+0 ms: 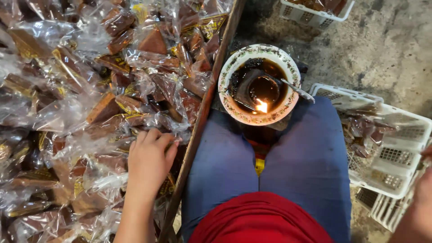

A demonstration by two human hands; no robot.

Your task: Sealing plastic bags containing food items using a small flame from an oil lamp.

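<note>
My left hand (148, 159) lies palm down on a heap of brown wedge-shaped pieces in clear plastic wrappers (90, 90), its fingers curled over one wrapped piece near the tray's right edge. Whether it grips that piece is unclear. My right hand (425, 189) shows only as a sliver at the frame's right edge, over a white plastic basket (396, 153); its fingers are out of sight. In front of my knees stands a white bowl (258, 83) of dark liquid with a small flame (261, 106) burning in it and a metal spoon (292, 87) resting on the rim.
A wooden rail (202, 112) bounds the tray of wrapped pieces on its right side. The white basket holds several wrapped pieces. Another white basket (315, 11) stands at the top on the concrete floor (382, 49). My legs in blue trousers (270, 166) fill the middle.
</note>
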